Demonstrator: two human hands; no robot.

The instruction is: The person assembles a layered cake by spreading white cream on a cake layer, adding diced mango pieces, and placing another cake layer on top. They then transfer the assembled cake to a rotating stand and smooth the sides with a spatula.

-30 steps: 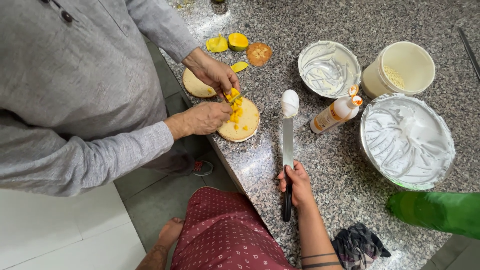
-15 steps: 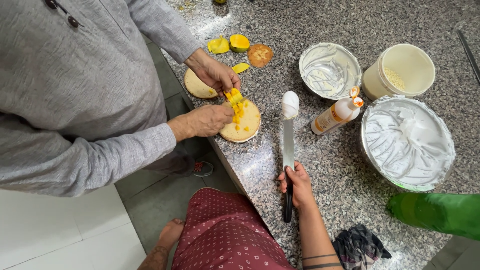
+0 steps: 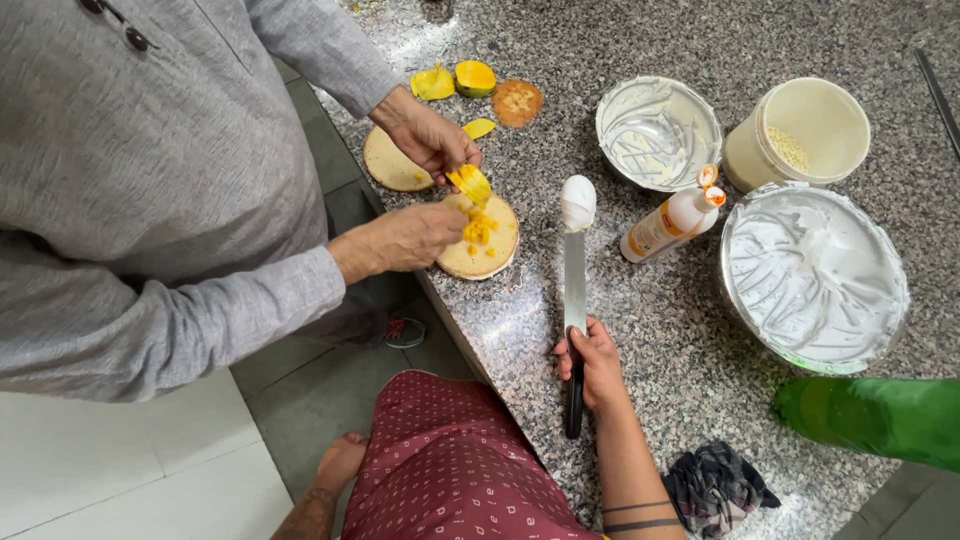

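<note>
Spatula [image 3: 574,290] lies flat along the granite counter [image 3: 640,330], black handle nearest the wearer, blade pointing away, tip loaded with a blob of white cream. Right hand [image 3: 592,362] wraps shut around the handle at the counter edge. Left hand not in view. Just beyond the tip: a small bottle [image 3: 668,222] on its side. Farther left, a second person's hands [image 3: 415,235] set yellow fruit slices on a round cake layer [image 3: 485,240]; one hand steadies the layer, the other pinches a slice
</note>
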